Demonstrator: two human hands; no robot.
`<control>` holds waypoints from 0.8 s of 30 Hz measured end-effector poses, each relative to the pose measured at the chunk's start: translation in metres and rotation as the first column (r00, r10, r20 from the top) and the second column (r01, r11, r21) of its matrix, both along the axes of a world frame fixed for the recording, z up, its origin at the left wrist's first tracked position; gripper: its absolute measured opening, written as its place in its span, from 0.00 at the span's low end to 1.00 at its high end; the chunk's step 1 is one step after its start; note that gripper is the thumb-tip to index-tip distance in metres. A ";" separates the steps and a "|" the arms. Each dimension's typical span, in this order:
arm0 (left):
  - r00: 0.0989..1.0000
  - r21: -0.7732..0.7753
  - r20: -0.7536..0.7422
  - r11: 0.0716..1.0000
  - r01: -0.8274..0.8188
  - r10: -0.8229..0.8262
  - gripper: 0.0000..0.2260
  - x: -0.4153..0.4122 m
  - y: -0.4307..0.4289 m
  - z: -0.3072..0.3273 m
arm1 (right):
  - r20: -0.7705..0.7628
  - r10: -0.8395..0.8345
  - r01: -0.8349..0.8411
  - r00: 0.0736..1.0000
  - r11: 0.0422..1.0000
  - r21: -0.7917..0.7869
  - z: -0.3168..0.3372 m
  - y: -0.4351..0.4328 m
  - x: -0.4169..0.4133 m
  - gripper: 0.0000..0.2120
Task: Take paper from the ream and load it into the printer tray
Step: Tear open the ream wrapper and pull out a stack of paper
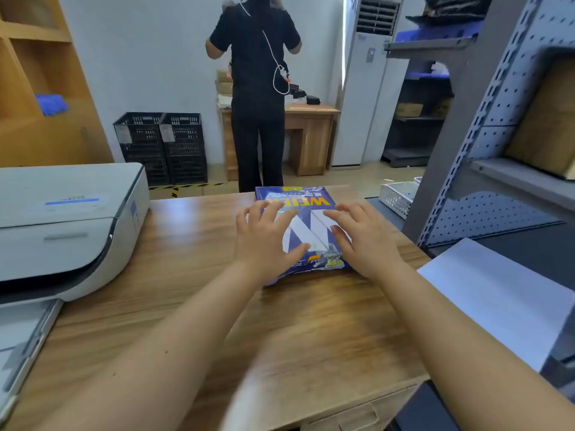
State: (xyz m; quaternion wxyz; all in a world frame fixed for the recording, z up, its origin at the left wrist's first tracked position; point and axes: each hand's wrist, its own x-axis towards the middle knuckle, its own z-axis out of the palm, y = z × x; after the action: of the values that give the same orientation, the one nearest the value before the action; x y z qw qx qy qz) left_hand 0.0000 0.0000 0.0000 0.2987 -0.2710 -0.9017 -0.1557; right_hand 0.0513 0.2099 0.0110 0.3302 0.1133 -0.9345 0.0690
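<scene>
A blue wrapped paper ream (303, 202) with yellow and white lettering lies on the wooden desk (193, 306), mid-centre. My left hand (264, 241) rests over its left near part with the fingers spread. My right hand (364, 241) hovers at its right side, fingers apart. Neither hand grips anything. A grey-white printer (65, 225) stands at the left of the desk, and its paper tray (21, 346) sticks out toward me at the lower left. The ream's near edge is partly hidden by my hands.
A white sheet stack (497, 300) lies on a dark surface at the right, beside a grey perforated metal rack (485, 157). A white basket (398, 197) sits behind it. A person in black (255, 88) stands facing away at a far desk. Black crates (165, 144) line the wall.
</scene>
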 end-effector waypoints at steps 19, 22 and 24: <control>0.989 0.066 0.101 0.993 0.099 -0.105 0.16 -0.003 0.042 -0.054 | 0.063 -0.079 0.088 0.995 0.985 -0.147 -0.072 0.013 -0.005 0.15; 0.985 0.111 0.155 0.992 0.063 -0.079 0.15 -0.005 0.044 -0.051 | 0.092 -0.087 0.107 0.992 0.962 -0.249 -0.070 0.011 -0.008 0.13; 0.958 0.086 0.285 0.996 0.023 -0.046 0.14 -0.010 0.048 -0.043 | 0.141 -0.103 0.141 0.985 0.943 -0.301 -0.064 0.010 -0.013 0.08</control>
State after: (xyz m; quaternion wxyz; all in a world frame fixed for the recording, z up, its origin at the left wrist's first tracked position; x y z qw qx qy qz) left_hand -0.0097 0.0480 -0.0428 0.1731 -0.2488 -0.9235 -0.2352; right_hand 0.0381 0.2195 -0.0530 0.2894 -0.0026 -0.9358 0.2012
